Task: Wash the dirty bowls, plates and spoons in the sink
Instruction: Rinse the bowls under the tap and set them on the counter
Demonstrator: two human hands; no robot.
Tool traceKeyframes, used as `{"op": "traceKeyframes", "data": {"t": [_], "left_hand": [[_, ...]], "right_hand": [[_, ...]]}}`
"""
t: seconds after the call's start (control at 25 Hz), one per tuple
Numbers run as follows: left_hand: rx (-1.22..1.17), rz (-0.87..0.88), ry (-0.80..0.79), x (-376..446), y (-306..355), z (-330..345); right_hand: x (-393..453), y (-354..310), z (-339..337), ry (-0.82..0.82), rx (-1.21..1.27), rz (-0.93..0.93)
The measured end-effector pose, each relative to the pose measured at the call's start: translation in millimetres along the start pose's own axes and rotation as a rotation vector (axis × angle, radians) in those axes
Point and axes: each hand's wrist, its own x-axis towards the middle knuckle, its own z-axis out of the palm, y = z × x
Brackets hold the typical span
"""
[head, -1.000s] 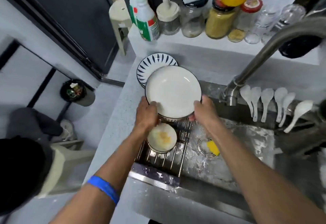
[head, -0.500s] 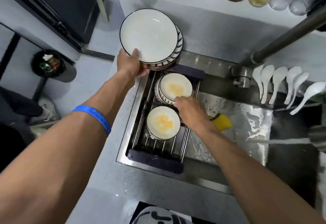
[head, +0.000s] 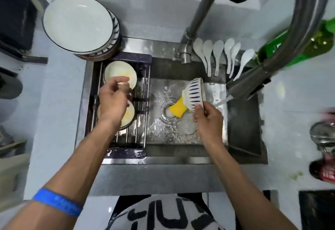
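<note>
A white ceramic bowl with dark blue dashes on its outside (head: 195, 92) sits right of the frame's centre, tipped on its side over the wet stainless steel sink basin (head: 163, 133). The right hand (head: 208, 119) grasps it by the lower rim, thumb and fingers pinched on the edge. A yellow sponge (head: 178, 109) lies just left of the bowl, touching it, over the round drain (head: 169, 112). Water runs from the grey pull-out faucet head (head: 243, 86) at the right of the bowl.

In the left part of the sink a metal wire rack (head: 139, 102) holds two white bowls with yellow residue, the upper one (head: 120, 72) and the lower one (head: 128, 116) partly hidden by the left hand (head: 113, 102). That hand hangs above them with fingers loosely curled, holding nothing. A blue wristband (head: 58, 202) circles the left forearm at the lower left.

In the upper left, a stack of white plates with dark rims (head: 79, 24) stands on the pale countertop (head: 58, 102) beside the sink. Six white ceramic spoons (head: 223, 53) lean in a row along the sink's back edge, right of the faucet base (head: 183, 53). A green bottle (head: 297, 46) lies at the right edge.
</note>
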Motion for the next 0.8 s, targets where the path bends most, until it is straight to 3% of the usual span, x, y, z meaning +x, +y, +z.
{"op": "traceKeyframes", "data": {"t": [0.08, 0.16, 0.28, 0.56, 0.64, 0.8], "left_hand": [[0.004, -0.039, -0.118, -27, -13, 35], [0.035, -0.066, -0.172, -44, -23, 68], [0.070, -0.053, -0.200, -62, -28, 95], [0.095, -0.012, -0.139, -84, -18, 109], [0.107, 0.002, -0.152, -91, -16, 114], [0.107, 0.074, -0.162, -93, -20, 131]], "right_hand": [[8, 19, -24, 0.080, -0.185, -0.036], [15, 26, -42, 0.056, -0.402, -0.197], [21, 27, -54, -0.015, -0.384, -0.264], [34, 11, -47, -0.115, 0.686, 0.559], [34, 10, -58, -0.155, 0.845, 0.710], [37, 20, -74, -0.233, 0.956, 0.833]]}}
